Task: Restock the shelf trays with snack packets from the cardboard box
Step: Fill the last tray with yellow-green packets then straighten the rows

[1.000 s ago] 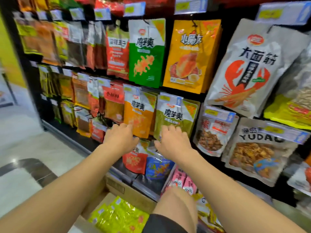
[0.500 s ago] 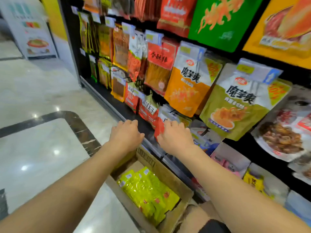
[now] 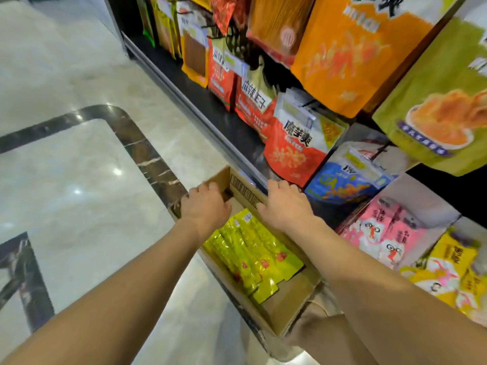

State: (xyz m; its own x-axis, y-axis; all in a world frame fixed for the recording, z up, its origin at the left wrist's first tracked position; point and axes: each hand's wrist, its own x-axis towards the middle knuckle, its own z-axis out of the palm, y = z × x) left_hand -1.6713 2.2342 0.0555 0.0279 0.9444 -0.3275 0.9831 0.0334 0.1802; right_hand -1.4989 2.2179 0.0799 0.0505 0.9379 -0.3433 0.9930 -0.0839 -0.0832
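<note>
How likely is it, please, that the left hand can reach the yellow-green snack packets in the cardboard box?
Probably yes: the left hand is over the cardboard box, the yellow-green snack packets uncovered beside it.
</note>
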